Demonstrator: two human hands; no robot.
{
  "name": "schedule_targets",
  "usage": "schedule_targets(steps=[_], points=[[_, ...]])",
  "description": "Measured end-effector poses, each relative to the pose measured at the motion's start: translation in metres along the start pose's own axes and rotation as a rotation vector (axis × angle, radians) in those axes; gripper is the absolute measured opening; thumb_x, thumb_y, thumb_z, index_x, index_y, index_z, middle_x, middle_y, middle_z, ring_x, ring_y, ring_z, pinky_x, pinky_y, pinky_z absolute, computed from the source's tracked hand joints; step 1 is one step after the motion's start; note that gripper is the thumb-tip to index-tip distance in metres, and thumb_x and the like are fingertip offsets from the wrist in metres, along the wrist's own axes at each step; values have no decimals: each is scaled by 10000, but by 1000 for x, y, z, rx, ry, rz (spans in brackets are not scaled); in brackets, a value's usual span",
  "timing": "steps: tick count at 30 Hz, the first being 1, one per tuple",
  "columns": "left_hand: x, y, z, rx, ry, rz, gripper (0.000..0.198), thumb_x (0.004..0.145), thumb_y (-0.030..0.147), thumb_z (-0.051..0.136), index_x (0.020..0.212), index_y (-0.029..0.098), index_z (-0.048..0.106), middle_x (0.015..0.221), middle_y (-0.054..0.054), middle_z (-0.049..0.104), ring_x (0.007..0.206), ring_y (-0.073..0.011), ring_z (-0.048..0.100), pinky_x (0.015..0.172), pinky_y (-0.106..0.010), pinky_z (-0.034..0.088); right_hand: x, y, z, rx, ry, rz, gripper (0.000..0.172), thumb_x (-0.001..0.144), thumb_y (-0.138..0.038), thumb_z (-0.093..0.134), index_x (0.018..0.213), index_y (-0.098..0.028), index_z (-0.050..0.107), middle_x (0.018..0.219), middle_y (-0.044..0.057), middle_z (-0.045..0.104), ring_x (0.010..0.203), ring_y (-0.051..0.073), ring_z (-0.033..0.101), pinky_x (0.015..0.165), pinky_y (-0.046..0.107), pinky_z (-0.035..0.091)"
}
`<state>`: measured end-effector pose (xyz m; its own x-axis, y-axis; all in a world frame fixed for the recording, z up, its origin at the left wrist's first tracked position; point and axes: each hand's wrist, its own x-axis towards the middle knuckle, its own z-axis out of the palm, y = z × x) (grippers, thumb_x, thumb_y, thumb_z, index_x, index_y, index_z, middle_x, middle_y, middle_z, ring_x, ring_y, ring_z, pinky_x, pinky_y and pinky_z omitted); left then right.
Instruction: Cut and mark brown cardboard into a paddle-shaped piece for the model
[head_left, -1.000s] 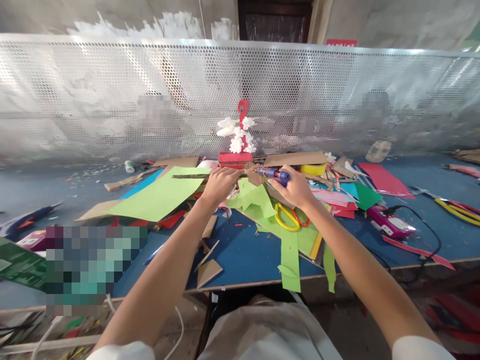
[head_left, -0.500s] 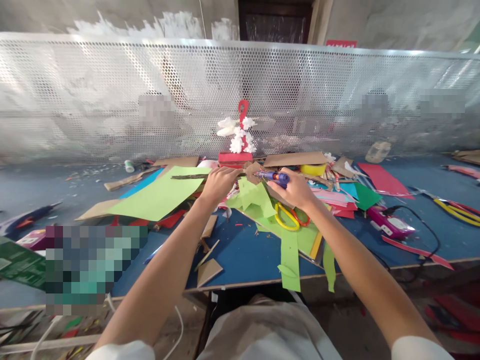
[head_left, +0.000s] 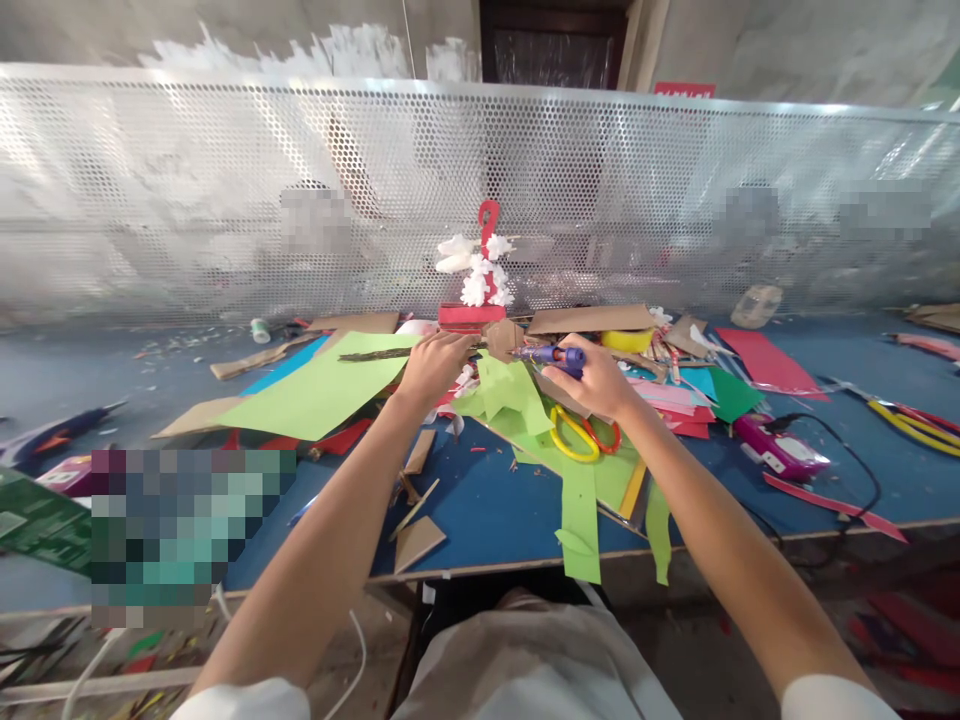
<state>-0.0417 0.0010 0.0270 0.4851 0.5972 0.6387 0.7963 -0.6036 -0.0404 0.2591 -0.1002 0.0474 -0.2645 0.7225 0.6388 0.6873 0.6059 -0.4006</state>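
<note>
Head view: my left hand [head_left: 437,364], fingers closed together over a dark stick [head_left: 375,354]; fingertips hidden. Right hand [head_left: 598,380] wraps a purple tool [head_left: 556,356], likely a glue gun, tip at the brown cardboard piece [head_left: 503,340] between hands; contact unclear. I read gluing; next move calls for steady stick, controlled tip.

perforated screen [head_left: 645,190] — back | red sheet [head_left: 769,360] — right | purple box [head_left: 780,447] beside green sheet [head_left: 731,391] | clear container [head_left: 756,307], perhaps a jar
</note>
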Motion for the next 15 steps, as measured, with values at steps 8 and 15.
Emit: schedule_targets(steps=[8,15], points=[[2,5,1,-13,-16,31,389,1029,166,540,1340,219,768,1239,-116,833,1130,-287,785,1006,-440,591,2,-4,13,-126,24,-60,292,998,-522,614,917,-242,585,871,61,623,746,225,598,694,348,413],[1,5,0,13,-10,20,397,1020,159,551,1347,230,765,1239,-103,835,1106,-286,789,992,-431,596,0,-4,14,-207,16,-66,303,1013,-503,593,878,-232,591,840,61,602,716,215,581,661,338,388]])
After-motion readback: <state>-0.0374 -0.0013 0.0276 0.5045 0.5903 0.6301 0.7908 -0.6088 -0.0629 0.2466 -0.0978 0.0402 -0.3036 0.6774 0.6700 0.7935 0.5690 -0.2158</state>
